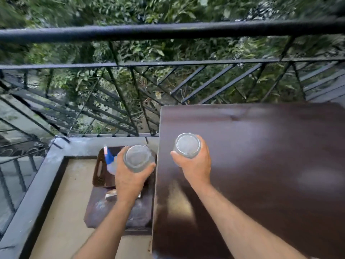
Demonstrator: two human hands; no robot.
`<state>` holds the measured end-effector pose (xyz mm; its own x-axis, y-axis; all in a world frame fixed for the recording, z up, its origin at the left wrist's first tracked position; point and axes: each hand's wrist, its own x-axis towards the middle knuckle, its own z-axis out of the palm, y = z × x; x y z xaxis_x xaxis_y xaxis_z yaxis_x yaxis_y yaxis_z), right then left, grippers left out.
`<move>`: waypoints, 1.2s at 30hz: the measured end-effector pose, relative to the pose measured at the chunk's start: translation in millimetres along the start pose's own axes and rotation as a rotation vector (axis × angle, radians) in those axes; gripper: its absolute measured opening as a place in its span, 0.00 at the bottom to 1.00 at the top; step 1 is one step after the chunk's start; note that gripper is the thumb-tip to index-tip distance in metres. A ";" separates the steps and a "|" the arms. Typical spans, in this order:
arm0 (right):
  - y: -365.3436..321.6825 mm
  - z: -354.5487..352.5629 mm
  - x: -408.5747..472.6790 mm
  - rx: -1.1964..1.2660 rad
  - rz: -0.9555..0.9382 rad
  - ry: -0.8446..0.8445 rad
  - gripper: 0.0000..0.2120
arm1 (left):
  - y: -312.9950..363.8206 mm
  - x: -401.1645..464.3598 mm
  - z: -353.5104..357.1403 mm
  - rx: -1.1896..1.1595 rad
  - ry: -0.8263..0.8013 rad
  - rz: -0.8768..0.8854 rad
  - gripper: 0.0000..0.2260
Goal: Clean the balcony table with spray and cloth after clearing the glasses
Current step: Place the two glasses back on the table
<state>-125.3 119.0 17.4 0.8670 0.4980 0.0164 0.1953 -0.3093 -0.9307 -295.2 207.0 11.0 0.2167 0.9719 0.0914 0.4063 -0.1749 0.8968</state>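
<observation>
L hand (128, 176) wraps a clear glass (138, 158) at lower centre of frame, over a dark tray (99, 171) w/ a spray bottle (110, 161) on it. R hand (194, 163) grips a 2nd glass (187, 145) just right, over the left edge of the dark brown table (261, 165). Black railing (168, 31) across the top.

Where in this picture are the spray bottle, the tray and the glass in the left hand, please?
spray bottle (109, 159): head view, on its blue and clear body.
tray (98, 172): head view, on its left rim by the handle slot.
glass in the left hand (137, 157): head view, inside its round mouth.
</observation>
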 end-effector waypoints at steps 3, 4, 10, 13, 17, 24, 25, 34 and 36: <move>18.2 -39.9 20.5 -0.011 0.004 0.014 0.41 | 19.6 -16.4 39.1 0.006 -0.008 0.012 0.38; 26.3 -55.2 27.0 -0.012 0.006 0.012 0.41 | 27.0 -23.8 54.3 0.012 -0.009 0.021 0.37; 70.1 -145.4 66.8 -0.038 0.032 0.003 0.40 | 64.8 -63.4 144.6 -0.005 -0.042 -0.026 0.38; 91.4 -184.1 88.9 -0.053 0.045 0.005 0.39 | 80.6 -77.3 186.0 -0.011 -0.079 -0.084 0.37; 120.2 -230.2 115.2 -0.075 0.086 0.027 0.38 | 97.5 -91.7 234.7 -0.018 -0.132 -0.102 0.35; 154.5 -280.6 148.7 -0.076 0.162 0.055 0.37 | 112.0 -101.5 292.3 0.016 -0.213 -0.103 0.36; 158.6 -286.8 151.5 -0.081 0.170 0.054 0.37 | 113.6 -102.6 298.8 0.023 -0.224 -0.093 0.35; 180.0 -302.9 157.6 -0.100 0.181 0.017 0.39 | 102.9 -111.7 320.7 0.054 -0.219 -0.076 0.36; 183.5 -306.1 161.6 -0.113 0.162 0.019 0.37 | 98.8 -110.6 323.0 0.053 -0.214 -0.083 0.36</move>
<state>191.0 -105.3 -38.8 0.8994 0.4197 -0.1222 0.1020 -0.4733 -0.8750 7.7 31.4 -50.3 0.3618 0.9288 -0.0805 0.4751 -0.1094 0.8731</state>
